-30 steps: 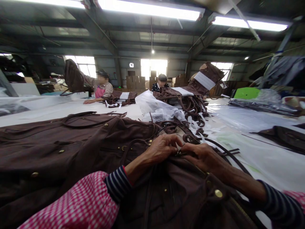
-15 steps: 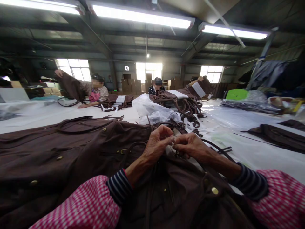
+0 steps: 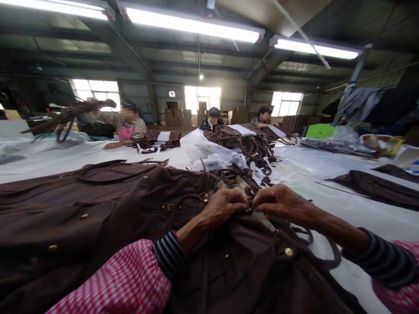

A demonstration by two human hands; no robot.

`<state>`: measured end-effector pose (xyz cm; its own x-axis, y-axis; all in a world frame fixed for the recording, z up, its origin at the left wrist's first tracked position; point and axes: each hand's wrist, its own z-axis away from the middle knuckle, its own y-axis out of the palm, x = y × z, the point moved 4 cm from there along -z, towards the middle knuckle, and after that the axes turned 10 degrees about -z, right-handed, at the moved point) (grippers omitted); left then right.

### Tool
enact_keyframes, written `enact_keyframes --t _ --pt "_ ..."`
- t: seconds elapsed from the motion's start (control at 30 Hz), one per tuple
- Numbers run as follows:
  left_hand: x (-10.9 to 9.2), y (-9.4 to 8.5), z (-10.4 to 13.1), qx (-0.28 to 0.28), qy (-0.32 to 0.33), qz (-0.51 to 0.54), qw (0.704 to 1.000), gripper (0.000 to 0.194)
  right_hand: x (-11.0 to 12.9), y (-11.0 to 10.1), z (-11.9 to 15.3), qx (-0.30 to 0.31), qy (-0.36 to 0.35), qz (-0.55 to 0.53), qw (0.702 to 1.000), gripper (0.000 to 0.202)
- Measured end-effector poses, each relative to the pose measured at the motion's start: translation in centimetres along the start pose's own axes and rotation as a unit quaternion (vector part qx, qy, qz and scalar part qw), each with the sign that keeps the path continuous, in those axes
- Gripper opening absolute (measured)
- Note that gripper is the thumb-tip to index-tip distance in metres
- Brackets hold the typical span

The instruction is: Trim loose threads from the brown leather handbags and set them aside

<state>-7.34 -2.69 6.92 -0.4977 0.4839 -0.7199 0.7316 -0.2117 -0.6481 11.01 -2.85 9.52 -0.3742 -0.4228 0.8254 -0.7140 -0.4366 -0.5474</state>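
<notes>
A dark brown bag (image 3: 248, 261) with brass studs lies right in front of me, its pale lining showing at the top opening. My left hand (image 3: 225, 205) is closed at that opening, fingertips pinched at the bag's edge. Close on its right, my right hand (image 3: 278, 201) is also pinched, by a small metal piece at the edge. Whatever sits between the fingertips is too small to make out. More brown bags (image 3: 108, 209) with brass studs and thin handles lie to the left.
Beyond my hands lie a crumpled white plastic sheet (image 3: 212, 150) and a pile of brown bags (image 3: 242, 133). Another brown bag (image 3: 382, 183) lies at the right. Across the white table (image 3: 81, 155), a person (image 3: 131, 124) at the left lifts a bag; two others sit further back.
Both my hands have moved down and slightly right along the bag's opening. The person at the left has swung the raised bag outward to the left. At the back right, a person's head now shows.
</notes>
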Motion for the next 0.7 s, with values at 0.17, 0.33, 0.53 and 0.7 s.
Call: enact_keyframes --t 0.17,0.33,0.53,0.7 --pt "-0.1 -0.1 0.0 -0.012 -0.011 -0.003 1.000 0.021 -1.0 -2.6 2.4 -0.011 -0.016 0.165 0.986 0.017" --pt "-0.2 -0.2 -0.2 -0.008 0.001 0.072 0.997 0.028 -2.1 -3.4 2.5 -0.149 -0.002 0.106 0.983 0.021" --pt "0.3 0.1 -0.2 -0.013 -0.006 0.111 0.994 0.038 -2.7 0.1 -0.4 -0.196 0.001 -0.299 0.934 0.033" --pt "0.5 0.1 -0.1 -0.070 -0.034 0.211 0.974 0.031 -2.5 1.2 -1.3 -0.203 -0.012 -0.446 0.872 0.034"
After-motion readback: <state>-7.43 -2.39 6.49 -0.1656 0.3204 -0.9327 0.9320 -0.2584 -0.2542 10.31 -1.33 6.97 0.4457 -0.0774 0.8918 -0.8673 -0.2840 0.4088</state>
